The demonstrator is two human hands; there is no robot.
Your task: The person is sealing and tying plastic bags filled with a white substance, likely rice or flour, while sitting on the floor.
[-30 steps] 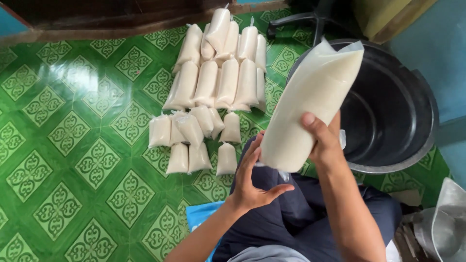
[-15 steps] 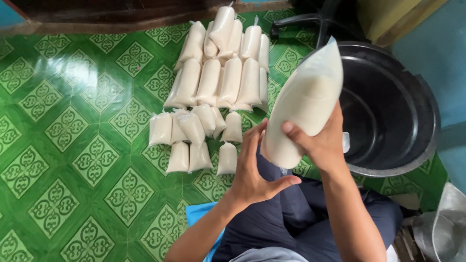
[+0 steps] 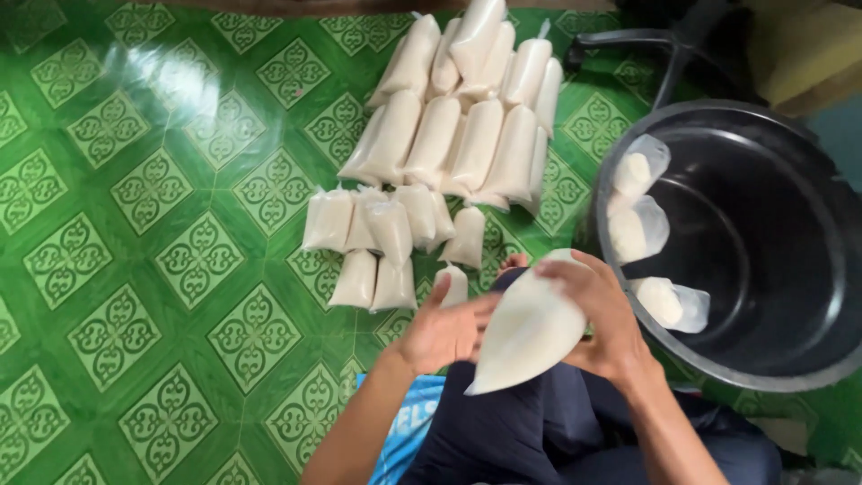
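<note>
Both forearms are bare, with no sleeves, watch or rings showing on the left hand (image 3: 444,330) or right hand (image 3: 600,325). Dark navy trousers (image 3: 503,431) cover the legs at six o'clock.

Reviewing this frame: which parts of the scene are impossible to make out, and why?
- Head view: the neck of the white filled bag is covered by the right hand, so whether it is tied cannot be told.
- The left hand fingertips are motion-blurred.
- The black tub is cut off by the right edge.
- Lower bags in the stacked pile of bags are hidden by those on top.
</note>
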